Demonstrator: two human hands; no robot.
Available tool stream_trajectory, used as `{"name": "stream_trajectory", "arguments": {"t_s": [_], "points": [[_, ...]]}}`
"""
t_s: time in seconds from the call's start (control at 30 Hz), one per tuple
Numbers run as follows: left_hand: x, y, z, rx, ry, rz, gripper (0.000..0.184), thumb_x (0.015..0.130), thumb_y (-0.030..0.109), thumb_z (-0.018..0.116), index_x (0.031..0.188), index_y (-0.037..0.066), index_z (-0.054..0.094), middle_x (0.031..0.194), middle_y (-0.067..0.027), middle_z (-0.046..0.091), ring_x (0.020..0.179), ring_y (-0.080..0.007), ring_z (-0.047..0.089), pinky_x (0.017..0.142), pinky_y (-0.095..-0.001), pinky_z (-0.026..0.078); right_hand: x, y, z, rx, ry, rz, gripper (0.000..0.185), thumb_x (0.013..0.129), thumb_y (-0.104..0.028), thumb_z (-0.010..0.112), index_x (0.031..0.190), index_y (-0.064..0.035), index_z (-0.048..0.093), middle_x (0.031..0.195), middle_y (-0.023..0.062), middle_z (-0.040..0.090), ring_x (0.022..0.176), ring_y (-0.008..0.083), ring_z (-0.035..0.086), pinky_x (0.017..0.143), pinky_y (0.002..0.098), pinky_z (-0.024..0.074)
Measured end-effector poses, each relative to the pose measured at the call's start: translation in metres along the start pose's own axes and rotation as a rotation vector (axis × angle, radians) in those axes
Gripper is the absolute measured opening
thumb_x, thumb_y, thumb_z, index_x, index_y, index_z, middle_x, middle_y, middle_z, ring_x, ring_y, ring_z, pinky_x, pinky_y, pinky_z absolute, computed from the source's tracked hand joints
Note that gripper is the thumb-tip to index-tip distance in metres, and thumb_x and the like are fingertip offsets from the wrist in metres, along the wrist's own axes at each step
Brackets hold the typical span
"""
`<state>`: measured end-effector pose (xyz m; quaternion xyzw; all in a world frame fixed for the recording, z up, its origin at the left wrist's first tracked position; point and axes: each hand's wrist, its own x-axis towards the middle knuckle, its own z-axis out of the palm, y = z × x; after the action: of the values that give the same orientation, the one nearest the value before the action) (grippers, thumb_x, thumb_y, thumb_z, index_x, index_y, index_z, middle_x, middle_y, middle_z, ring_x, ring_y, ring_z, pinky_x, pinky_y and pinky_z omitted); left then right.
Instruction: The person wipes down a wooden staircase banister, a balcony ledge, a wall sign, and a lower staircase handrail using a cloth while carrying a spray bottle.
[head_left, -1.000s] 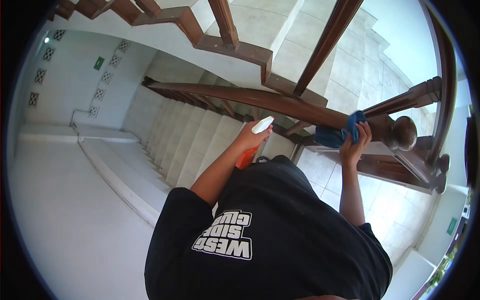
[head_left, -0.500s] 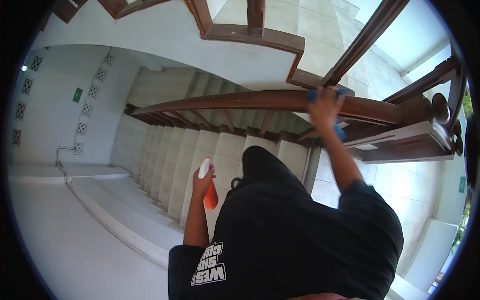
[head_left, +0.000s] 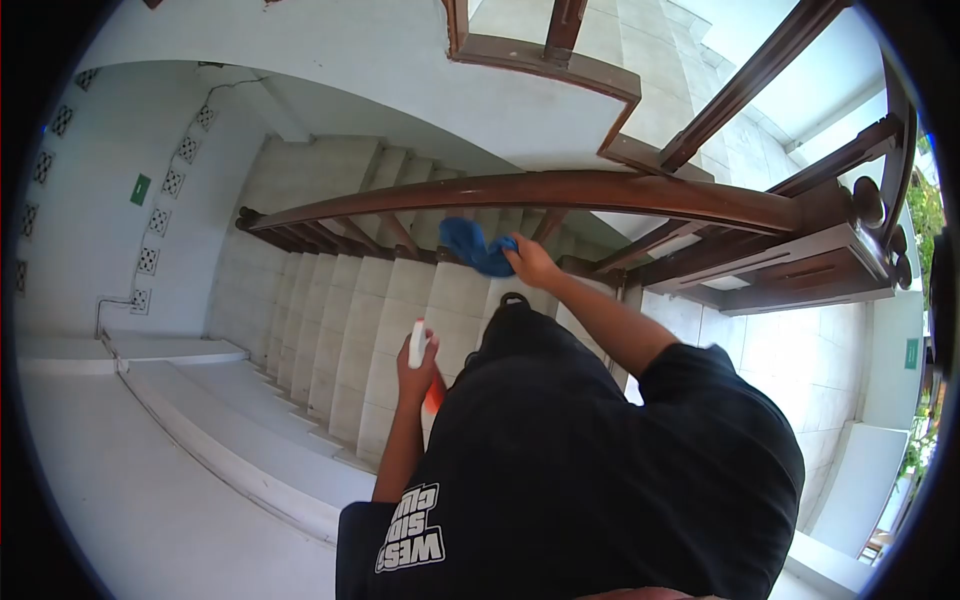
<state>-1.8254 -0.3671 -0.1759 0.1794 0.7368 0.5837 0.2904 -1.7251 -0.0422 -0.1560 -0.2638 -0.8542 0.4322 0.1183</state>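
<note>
The person's right hand (head_left: 533, 262) is reaching into the middle of the frame and is grasping one end of a blue cloth (head_left: 480, 250). Its fingers are bending around the bunched end, and the rest of the cloth is hanging out to the left of the hand in a loose, floppy shape. The cloth is showing just below the brown wooden handrail (head_left: 600, 192) in the frame, but I cannot tell if the two are touching.

The left hand (head_left: 416, 362) is staying lower, left of the middle. Its fingers are wrapping around the neck of a spray bottle (head_left: 434, 394). The white spray top (head_left: 417, 342) is poking up above the hand, and the orange part is showing below, partly hiding behind the black shirt (head_left: 610, 470). I cannot tell if a finger is pressing the trigger.

The handrail is running across the frame from the left side to a round wooden knob (head_left: 868, 202) at the right. Thin wooden posts (head_left: 402, 234) are standing under it. Pale stairs (head_left: 395, 320) are going down toward the left. A little green sign (head_left: 140, 189) is hanging on the wall at the upper left, beside a row of patterned blocks (head_left: 160, 221). White letters (head_left: 410, 530) are showing on the shirt at the bottom.
</note>
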Motion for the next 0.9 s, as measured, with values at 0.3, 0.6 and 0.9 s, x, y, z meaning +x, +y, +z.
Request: {"name": "stream_trajectory", "arguments": {"t_s": [0.3, 0.6, 0.9], "points": [[0.037, 0.086, 0.09, 0.222, -0.241, 0.375, 0.085, 0.075, 0.065, 0.072, 0.123, 0.004, 0.039, 0.113, -0.0152, 0.047, 0.106, -0.0304, 0.045, 0.093, -0.0432, 0.039, -0.09, -0.083, 0.011, 0.203, -0.363, -0.138, 0.069, 0.068, -0.034, 0.079, 0.127, -0.0085, 0.055, 0.11, 0.0207, 0.066, 0.102, 0.0356, 0.066, 0.089, 0.0431, 0.0501], [0.022, 0.16, 0.092, 0.313, -0.371, 0.62, 0.063, 0.082, 0.028, 0.075, 0.128, 0.002, 0.041, 0.122, -0.016, 0.044, 0.115, -0.0315, 0.044, 0.097, -0.0415, 0.04, -0.102, -0.063, -0.013, 0.353, 0.132, 0.214, 0.043, 0.076, -0.016, 0.069, 0.116, -0.0013, 0.062, 0.092, 0.0109, 0.07, 0.086, 0.0188, 0.067, 0.081, 0.0343, 0.0526], [-0.061, 0.399, -0.002, -0.82, -0.961, 0.932, 0.077, 0.101, 0.055, 0.029, 0.115, -0.013, 0.063, 0.11, -0.024, 0.063, 0.1, -0.026, 0.062, 0.097, -0.0422, 0.043, -0.082, -0.048, -0.031, 0.401, 0.117, 0.115, 0.045, 0.079, -0.004, 0.064, 0.123, 0.0015, 0.058, 0.102, 0.0099, 0.068, 0.096, 0.0159, 0.063, 0.09, 0.0307, 0.0482]]}}
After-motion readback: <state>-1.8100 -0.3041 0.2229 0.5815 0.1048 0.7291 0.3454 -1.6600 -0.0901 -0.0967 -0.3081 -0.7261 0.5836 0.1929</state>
